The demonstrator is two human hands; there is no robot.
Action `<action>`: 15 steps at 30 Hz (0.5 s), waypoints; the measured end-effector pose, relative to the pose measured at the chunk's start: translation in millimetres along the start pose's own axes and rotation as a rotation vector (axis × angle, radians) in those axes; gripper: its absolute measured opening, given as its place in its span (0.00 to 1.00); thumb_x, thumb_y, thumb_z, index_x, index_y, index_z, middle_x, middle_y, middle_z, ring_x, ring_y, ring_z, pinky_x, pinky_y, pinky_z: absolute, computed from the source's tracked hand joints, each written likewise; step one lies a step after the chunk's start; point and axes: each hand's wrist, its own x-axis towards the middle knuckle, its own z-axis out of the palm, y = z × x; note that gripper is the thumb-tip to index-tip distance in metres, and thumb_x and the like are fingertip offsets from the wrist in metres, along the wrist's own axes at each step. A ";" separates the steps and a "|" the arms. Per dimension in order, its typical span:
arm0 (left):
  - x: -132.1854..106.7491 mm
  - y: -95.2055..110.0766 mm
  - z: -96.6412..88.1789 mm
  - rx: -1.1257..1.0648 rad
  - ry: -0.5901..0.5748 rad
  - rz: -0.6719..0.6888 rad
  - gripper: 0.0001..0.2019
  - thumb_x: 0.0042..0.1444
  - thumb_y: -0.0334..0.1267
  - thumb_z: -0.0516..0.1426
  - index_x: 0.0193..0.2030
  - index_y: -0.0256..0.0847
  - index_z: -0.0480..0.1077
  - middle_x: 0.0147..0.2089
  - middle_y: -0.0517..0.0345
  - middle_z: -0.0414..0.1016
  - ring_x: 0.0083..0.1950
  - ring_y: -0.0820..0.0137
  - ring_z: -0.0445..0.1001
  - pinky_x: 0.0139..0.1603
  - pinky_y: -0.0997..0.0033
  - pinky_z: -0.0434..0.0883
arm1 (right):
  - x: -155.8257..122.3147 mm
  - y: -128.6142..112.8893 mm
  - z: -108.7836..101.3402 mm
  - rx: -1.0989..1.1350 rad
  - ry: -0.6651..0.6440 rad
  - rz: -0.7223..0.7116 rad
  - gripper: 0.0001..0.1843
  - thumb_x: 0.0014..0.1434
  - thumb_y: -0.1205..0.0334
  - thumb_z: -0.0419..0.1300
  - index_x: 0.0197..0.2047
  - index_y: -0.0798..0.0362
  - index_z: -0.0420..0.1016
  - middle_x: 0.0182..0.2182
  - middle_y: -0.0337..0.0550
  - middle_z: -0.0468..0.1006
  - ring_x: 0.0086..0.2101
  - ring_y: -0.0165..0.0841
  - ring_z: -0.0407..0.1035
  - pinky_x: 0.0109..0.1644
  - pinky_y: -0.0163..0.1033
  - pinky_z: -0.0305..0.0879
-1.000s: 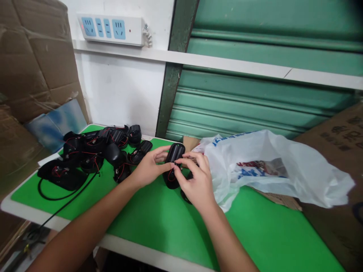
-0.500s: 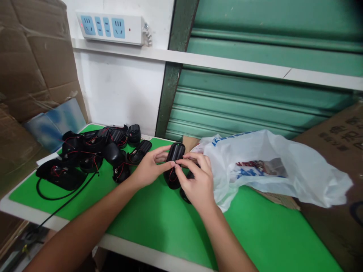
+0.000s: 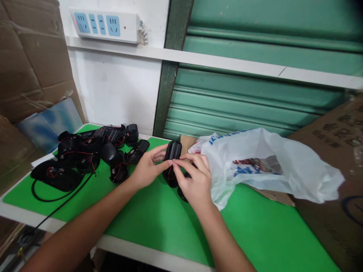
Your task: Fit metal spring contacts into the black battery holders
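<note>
Both my hands meet over a black oval plastic shell [image 3: 172, 151] with red and black wires inside, held just above the green table [image 3: 159, 223]. My left hand [image 3: 147, 169] grips the shell's left side with thumb and fingers. My right hand [image 3: 193, 180] pinches at the shell's middle with fingertips together, and covers another black part [image 3: 181, 194] lying under the palm.
A heap of similar black wired shells [image 3: 93, 151] and a black cable [image 3: 56, 196] lie at the table's left. A white plastic bag [image 3: 263, 166] sits to the right, against a cardboard box [image 3: 334, 151]. Behind are a green shutter [image 3: 255, 98], a power strip [image 3: 104, 25] and cardboard [image 3: 31, 56].
My hands and the shell stay together; the fingertips have closed slightly tighter on its middle. The camera has shifted a little, moving the scene leftward.
</note>
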 end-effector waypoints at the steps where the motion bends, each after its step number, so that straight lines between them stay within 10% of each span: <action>1: 0.0 -0.5 0.4 0.007 0.002 0.007 0.34 0.54 0.45 0.70 0.66 0.37 0.70 0.56 0.43 0.82 0.58 0.57 0.80 0.66 0.53 0.71 | 0.1 0.1 -0.1 -0.001 -0.002 -0.007 0.08 0.64 0.67 0.64 0.38 0.45 0.85 0.38 0.45 0.80 0.41 0.41 0.70 0.46 0.51 0.72; 15: 1.0 -2.0 6.1 0.010 0.059 0.006 0.37 0.53 0.46 0.70 0.67 0.35 0.68 0.58 0.42 0.81 0.58 0.56 0.80 0.65 0.53 0.73 | 0.3 -0.5 1.9 -0.045 0.029 -0.007 0.08 0.64 0.68 0.65 0.39 0.46 0.84 0.38 0.46 0.80 0.40 0.40 0.71 0.46 0.51 0.73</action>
